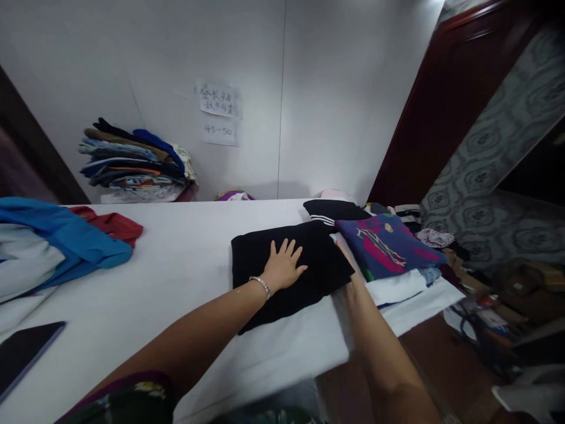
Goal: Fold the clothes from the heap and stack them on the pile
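A folded black garment (253, 259) lies on the white table in front of me. My left hand (285, 268), with a silver bracelet at the wrist, presses flat on its top, fingers spread. At the garment's right edge is my right hand (348, 277), partly under the cloth, holding that edge; most of its fingers are hidden. Just right of it lies a folded purple-blue garment (384, 244) with a pink and yellow pattern, on top of white cloth (392, 287). Behind these is another black piece with white stripes (326, 210).
Blue clothing (83, 235) and red cloth (110, 227) lie loose at the left, near a dark flat device (30, 353). A tall stack of folded clothes (139, 162) stands by the back wall. Handwritten paper notes (219, 115) hang there. Boxes and clutter (498, 312) fill the right side.
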A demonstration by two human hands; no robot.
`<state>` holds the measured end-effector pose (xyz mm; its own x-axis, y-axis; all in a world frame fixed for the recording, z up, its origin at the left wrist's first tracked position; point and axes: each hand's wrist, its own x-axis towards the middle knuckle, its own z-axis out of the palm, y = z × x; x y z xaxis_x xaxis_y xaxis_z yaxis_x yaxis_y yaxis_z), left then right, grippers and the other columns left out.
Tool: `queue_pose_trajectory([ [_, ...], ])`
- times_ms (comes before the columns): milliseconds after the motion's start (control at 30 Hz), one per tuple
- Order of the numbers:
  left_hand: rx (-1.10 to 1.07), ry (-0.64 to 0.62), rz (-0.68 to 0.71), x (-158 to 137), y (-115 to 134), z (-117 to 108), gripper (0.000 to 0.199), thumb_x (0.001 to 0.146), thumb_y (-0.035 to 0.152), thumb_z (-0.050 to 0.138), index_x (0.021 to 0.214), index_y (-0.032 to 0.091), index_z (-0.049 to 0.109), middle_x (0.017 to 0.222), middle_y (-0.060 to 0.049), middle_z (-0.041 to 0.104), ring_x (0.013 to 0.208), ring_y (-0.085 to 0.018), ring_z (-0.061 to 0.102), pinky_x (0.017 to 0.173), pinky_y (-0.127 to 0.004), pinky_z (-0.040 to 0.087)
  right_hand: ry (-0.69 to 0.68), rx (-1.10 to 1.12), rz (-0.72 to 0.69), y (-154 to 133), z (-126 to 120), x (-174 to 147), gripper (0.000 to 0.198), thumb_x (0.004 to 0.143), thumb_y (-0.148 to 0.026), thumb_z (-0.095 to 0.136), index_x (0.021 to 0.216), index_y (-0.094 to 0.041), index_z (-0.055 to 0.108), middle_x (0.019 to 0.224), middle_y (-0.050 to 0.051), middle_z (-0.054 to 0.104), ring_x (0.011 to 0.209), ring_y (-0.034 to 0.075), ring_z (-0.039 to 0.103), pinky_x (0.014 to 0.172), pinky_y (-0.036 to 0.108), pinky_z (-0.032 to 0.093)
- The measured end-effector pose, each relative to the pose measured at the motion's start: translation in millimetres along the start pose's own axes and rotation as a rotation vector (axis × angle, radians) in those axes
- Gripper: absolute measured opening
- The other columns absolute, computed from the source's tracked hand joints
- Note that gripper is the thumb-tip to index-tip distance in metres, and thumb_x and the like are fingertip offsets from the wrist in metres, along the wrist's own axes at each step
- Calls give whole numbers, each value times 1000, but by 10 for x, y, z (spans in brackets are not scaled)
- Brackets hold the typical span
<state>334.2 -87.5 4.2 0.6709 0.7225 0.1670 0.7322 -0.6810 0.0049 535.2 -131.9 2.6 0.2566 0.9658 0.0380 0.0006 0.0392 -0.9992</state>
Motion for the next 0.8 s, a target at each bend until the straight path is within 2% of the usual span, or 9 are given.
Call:
queue_pose_trajectory([
  [67, -14, -6, -6, 5, 4, 33, 66, 92, 57, 31, 147, 21, 39, 157, -13, 30, 146, -34, 19, 113, -65, 9, 17, -12, 87, -131, -154, -76, 59, 84, -63, 52, 120, -19, 65, 121, 10, 67, 122, 29, 56, 103, 43, 44],
  [133, -40, -3, -12, 10, 16, 34, 64, 92, 56, 35, 145, 20, 41, 156, -14, 32, 145, -36, 20, 113, -66, 8, 62, -129, 62, -323, -172, -191, 59, 78, -61, 60, 124, -23, 63, 130, 7, 63, 129, 28, 50, 112, 43, 35],
  [267, -112, 38, -8, 18, 40, -71, 61, 91, 53, 40, 139, 17, 49, 152, -17, 37, 143, -38, 25, 111, -67, 12, 19, -546, -368, -611, 186, -384, 63, 81, -55, 62, 138, -29, 51, 150, 3, 43, 142, 27, 33, 119, 45, 18],
  [333, -168, 81, -4, -4, -9, -169, 53, 94, 48, 37, 131, 17, 57, 146, -17, 48, 139, -36, 34, 112, -64, 18, -63, -697, -468, -558, 379, -350, 63, 87, -55, 54, 144, -32, 42, 155, 1, 34, 145, 26, 24, 120, 47, 13],
  [467, -243, 251, -126, -232, -271, -311, 45, 97, 41, 30, 120, 20, 63, 134, -11, 59, 132, -28, 44, 114, -54, 21, -66, -1059, -201, -115, 418, -20, 57, 93, -54, 43, 144, -28, 42, 157, 6, 31, 147, 27, 18, 117, 56, 9],
  [533, -245, 304, -234, -441, -406, -285, 48, 96, 45, 32, 130, 20, 55, 146, -12, 49, 139, -29, 36, 116, -54, 19, -71, -1120, -119, 99, 323, 139, 56, 95, -54, 38, 144, -25, 42, 157, 6, 30, 147, 26, 19, 118, 52, 14],
  [600, -285, 285, -337, -660, -484, -195, 59, 93, 51, 37, 141, 17, 42, 155, -15, 33, 144, -31, 25, 115, -56, 20, -90, -1127, -134, 223, 246, 219, 58, 96, -54, 34, 144, -24, 42, 157, 5, 30, 147, 24, 19, 118, 47, 18],
  [700, -428, 254, -467, -892, -491, -40, 78, 88, 57, 44, 149, 12, 24, 160, -20, 15, 147, -35, 15, 114, -59, 24, -103, -1135, -177, 253, 210, 213, 60, 95, -55, 35, 144, -22, 42, 157, 5, 30, 147, 23, 19, 118, 44, 20],
  [800, -573, 317, -543, -964, -455, 42, 91, 83, 59, 52, 151, 11, 13, 161, -22, 8, 148, -34, 11, 117, -54, 24, -118, -1130, -143, 183, 203, 191, 61, 94, -56, 38, 143, -21, 44, 157, 6, 31, 147, 24, 20, 118, 44, 22],
])
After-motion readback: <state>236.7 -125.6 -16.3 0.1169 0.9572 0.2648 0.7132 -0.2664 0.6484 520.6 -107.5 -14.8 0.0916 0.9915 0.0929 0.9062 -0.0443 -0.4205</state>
